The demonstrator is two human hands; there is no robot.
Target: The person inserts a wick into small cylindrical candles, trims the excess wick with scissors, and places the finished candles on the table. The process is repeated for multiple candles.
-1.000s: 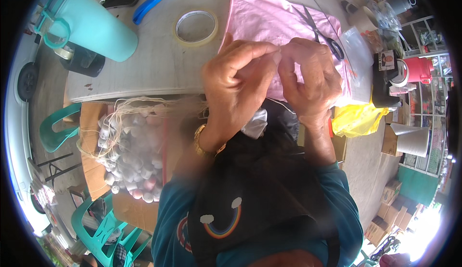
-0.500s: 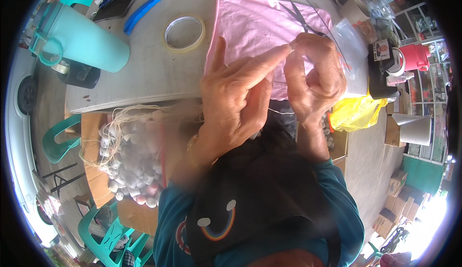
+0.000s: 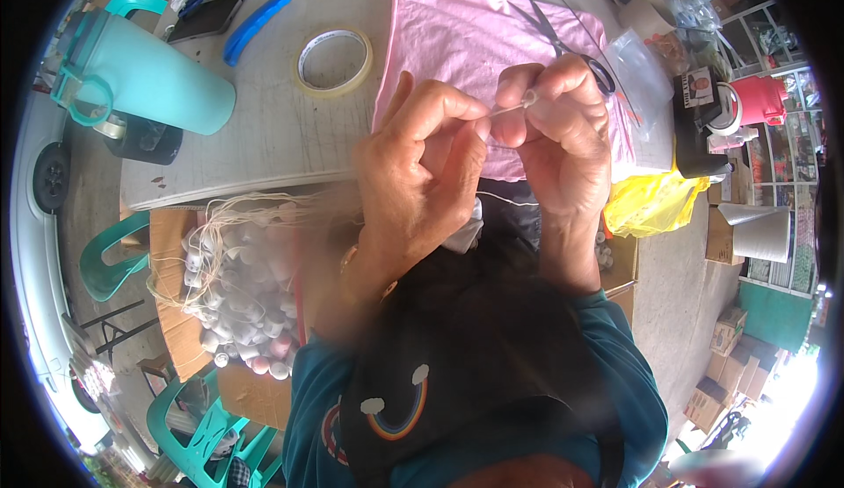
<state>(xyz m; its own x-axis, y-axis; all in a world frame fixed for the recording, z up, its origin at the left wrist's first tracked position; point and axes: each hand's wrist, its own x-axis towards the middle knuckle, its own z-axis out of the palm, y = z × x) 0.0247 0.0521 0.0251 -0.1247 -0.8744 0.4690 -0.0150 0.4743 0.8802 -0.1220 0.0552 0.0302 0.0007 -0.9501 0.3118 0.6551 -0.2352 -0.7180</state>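
Through my head view, the bare left hand [image 3: 418, 158] pinches thumb and forefinger together, apparently on a thin off-white string [image 3: 505, 111]; the bare right hand [image 3: 567, 141] has its fingertips closed at the string's small pale end [image 3: 529, 98]. The string spans the gap between them. I judge it light, limp and apt to slip, best gripped close to that end. Beyond lie a flat pink cloth [image 3: 457, 40] and dark-handled metal scissors [image 3: 561, 46].
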